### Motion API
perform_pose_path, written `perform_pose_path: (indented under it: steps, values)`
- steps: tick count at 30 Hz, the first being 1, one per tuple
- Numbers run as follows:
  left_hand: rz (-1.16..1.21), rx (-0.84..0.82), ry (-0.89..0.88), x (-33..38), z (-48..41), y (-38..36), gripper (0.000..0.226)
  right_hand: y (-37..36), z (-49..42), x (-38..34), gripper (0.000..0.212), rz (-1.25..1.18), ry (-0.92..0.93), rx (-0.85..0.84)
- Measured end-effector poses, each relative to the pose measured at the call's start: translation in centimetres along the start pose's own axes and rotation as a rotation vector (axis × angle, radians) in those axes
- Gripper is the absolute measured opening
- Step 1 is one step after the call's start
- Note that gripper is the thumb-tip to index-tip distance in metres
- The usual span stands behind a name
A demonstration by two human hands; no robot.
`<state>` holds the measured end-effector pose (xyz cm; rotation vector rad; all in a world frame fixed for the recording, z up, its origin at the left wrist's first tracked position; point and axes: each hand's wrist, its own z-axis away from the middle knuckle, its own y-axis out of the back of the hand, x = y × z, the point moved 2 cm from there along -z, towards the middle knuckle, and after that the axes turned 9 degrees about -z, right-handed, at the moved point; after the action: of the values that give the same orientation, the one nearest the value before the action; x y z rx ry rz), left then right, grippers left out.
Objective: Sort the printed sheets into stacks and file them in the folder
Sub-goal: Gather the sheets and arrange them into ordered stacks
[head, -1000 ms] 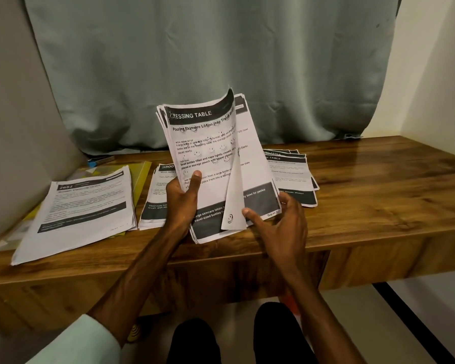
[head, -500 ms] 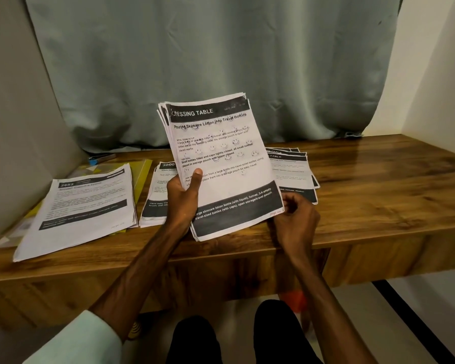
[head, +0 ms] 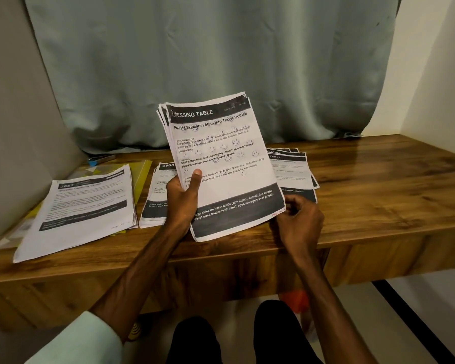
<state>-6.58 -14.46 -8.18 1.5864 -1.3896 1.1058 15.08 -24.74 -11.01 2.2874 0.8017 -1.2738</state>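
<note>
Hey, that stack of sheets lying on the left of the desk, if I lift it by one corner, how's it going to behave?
Probably floppy: the left stack is loose thin paper, no clip visible, so it would likely droop and fan apart. It lies partly on the yellow folder, which looks glossy, so a push may slide it.

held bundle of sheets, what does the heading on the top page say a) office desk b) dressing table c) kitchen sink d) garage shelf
b: the dark header band on the top page of the held bundle, gripped by the left hand, reads "ESSING TABLE", with its first letters partly obscured.
</note>
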Motion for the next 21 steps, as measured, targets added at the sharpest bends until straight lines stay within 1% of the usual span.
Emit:
perform_pose_path:
  steps: [3,5,6,9,11,13,14,15,17,19,20,21]
  values:
    - [-0.002,0.015,0.004,-0.1,-0.1,0.0,0.031,0.2,0.3,-0.6,0.016,0.011,0.023,0.064]
    - [-0.001,0.014,0.012,-0.2,-0.2,0.0,0.029,-0.1,0.8,-1.3,0.008,0.049,0.042,0.082]
    - [-0.002,0.012,0.015,-0.2,-0.2,0.0,0.029,-0.4,1.2,-1.7,0.008,0.044,0.042,0.079]
    - [-0.012,0.011,0.012,-0.2,-0.1,0.0,0.032,-1.4,3.0,-2.7,0.016,0.041,0.086,0.034]
    - [-0.013,0.012,0.009,-0.1,0.0,0.1,0.031,-2.6,4.6,-3.1,0.026,-0.007,0.122,-0.057]
    - [-0.019,0.016,0.013,0.0,0.1,0.0,0.031,-3.5,6.0,-3.5,0.036,-0.105,0.141,-0.137]
    - [-0.021,0.017,0.016,0.0,0.1,0.0,0.032,-3.8,6.4,-3.6,0.036,-0.152,0.15,-0.143]
    - [-0.022,0.016,0.019,0.0,0.1,0.1,0.032,-3.9,6.5,-3.6,0.03,-0.19,0.146,-0.13]
    - [-0.016,0.01,0.026,0.0,0.0,0.1,0.031,-3.6,6.1,-3.4,0.018,-0.276,0.065,-0.077]
    - [-0.014,0.005,0.026,0.0,0.0,0.1,0.03,-3.1,5.0,-3.1,0.013,-0.393,-0.073,-0.051]
    - [-0.014,0.005,0.025,0.0,0.0,0.0,0.029,-2.8,4.3,-3.1,0.014,-0.447,-0.137,-0.066]
    - [-0.012,0.005,0.027,0.1,0.0,0.0,0.029,-2.6,3.7,-3.1,0.019,-0.462,-0.184,-0.086]
